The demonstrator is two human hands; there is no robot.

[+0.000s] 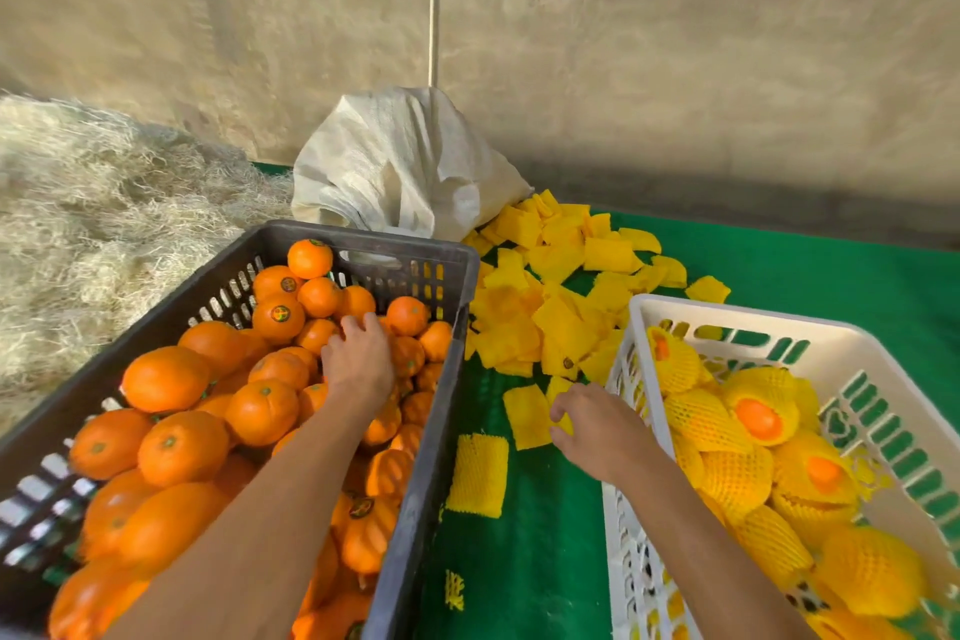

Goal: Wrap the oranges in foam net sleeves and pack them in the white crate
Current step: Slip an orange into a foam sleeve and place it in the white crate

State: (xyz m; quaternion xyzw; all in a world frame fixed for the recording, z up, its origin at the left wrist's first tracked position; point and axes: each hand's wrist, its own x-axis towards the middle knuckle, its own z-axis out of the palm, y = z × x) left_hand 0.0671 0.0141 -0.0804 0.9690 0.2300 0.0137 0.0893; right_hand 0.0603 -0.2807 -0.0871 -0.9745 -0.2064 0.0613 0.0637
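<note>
A dark crate (415, 457) on the left is full of bare oranges (262, 411). My left hand (358, 361) reaches into it, fingers curled over an orange near the far right corner. My right hand (592, 426) is low over the green mat, its fingers pinching a flat yellow foam net sleeve (563, 398) at the near edge of the sleeve pile (556, 286). On the right stands the white crate (737, 317), holding several oranges wrapped in yellow sleeves (758, 411).
A white woven sack (400, 166) slumps behind the dark crate. Straw (88, 224) is heaped at the left. One loose sleeve (478, 476) lies between the crates on the green mat (810, 276). A grey wall closes off the back.
</note>
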